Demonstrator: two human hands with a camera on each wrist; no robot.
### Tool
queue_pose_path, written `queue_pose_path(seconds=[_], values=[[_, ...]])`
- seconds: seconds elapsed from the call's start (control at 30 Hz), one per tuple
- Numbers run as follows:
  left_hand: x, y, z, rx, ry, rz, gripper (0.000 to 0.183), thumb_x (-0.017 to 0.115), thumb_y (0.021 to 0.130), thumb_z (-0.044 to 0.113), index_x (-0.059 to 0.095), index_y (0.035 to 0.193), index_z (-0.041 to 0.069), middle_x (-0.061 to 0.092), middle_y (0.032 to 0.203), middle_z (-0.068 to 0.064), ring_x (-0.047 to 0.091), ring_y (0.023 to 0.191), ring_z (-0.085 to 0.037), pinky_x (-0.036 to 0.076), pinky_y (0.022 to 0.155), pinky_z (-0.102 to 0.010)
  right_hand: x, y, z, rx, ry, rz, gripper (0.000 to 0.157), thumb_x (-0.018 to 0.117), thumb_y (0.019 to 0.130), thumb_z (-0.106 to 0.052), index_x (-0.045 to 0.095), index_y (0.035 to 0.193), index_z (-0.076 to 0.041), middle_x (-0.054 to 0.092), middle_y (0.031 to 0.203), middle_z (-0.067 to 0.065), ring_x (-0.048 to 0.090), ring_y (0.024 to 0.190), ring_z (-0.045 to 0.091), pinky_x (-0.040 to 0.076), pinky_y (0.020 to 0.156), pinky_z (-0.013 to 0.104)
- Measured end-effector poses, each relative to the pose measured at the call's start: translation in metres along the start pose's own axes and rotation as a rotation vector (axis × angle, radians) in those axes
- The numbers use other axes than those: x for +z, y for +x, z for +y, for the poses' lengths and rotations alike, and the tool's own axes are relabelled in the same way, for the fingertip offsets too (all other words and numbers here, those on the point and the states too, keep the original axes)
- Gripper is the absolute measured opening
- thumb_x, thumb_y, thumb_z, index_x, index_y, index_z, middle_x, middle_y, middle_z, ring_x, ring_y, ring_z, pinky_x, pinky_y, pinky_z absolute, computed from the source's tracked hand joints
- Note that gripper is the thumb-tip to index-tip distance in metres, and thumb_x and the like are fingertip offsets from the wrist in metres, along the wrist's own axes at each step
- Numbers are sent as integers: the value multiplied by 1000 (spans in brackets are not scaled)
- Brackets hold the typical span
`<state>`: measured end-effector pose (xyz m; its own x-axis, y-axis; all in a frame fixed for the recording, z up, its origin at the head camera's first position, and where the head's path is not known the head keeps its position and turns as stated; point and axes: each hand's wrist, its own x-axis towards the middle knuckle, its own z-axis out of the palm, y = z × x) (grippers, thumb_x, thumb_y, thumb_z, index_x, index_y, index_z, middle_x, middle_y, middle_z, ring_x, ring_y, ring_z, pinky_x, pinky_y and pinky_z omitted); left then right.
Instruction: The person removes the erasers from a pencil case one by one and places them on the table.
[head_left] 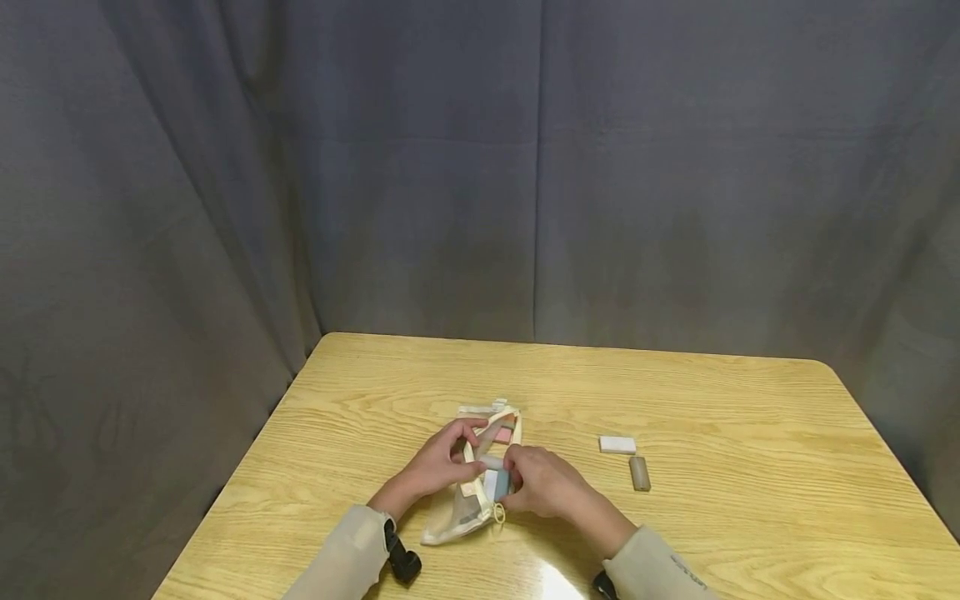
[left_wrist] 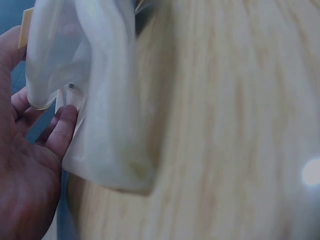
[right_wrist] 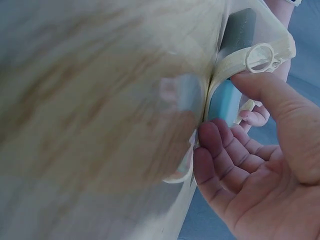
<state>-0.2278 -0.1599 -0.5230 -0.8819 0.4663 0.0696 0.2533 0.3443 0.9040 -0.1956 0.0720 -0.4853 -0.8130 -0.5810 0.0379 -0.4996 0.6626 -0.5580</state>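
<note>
A see-through zip pouch point(head_left: 453, 517) with cream trim lies between the hands, its mouth spread wide. My left hand point(head_left: 438, 458) holds its left edge, thumb and fingers on either side of the material. At the opposite edge, my right hand point(head_left: 543, 483) grips the trim with bent fingers, thumb close to the zip's ring pull point(right_wrist: 260, 57). A blue block point(right_wrist: 225, 102) sits in the mouth beside the right thumb. Inside, a whitish piece point(head_left: 491, 461) and a pink block point(head_left: 503, 435) show. A dark grey block point(right_wrist: 239, 30) shows through the pouch wall.
To the right of the hands, a white block point(head_left: 617, 445) and a grey-brown block point(head_left: 640, 473) lie on the wooden table point(head_left: 750, 467). A dark curtain point(head_left: 637, 167) hangs behind the table's far edge.
</note>
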Motion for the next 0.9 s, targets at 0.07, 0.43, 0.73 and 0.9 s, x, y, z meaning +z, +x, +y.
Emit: queue_pose_path(seconds=[0.07,0.43,0.73,0.9], values=[[0,0,0,1,1,2,27,74,88,12,54,105,6,47,153,-7,49,93,-14,37,64,-22,-1,0,1,-10,14,-1,35,86,79,-22,59,98,-10,59,81,-5,49,68,6,43,60,24],[0,1,-2,-11,5,1,27,74,88,12,54,106,7,48,152,-1,37,59,-6,36,59,-20,-20,-8,6,-12,142,20,38,86,80,-20,58,104,-9,62,96,3,58,84,16,49,71,28],[1,1,-3,-18,-22,-3,27,75,89,11,55,105,6,47,153,-2,37,60,-7,38,58,-21,-33,-19,10,-4,141,79,40,86,81,-21,59,107,-9,58,107,7,58,90,21,48,68,26],[0,1,-2,-21,-32,-7,27,75,89,10,55,107,5,46,154,-2,34,57,-8,37,57,-21,-39,-23,13,9,139,82,40,85,81,-23,59,108,-10,59,108,8,58,90,20,49,69,26]])
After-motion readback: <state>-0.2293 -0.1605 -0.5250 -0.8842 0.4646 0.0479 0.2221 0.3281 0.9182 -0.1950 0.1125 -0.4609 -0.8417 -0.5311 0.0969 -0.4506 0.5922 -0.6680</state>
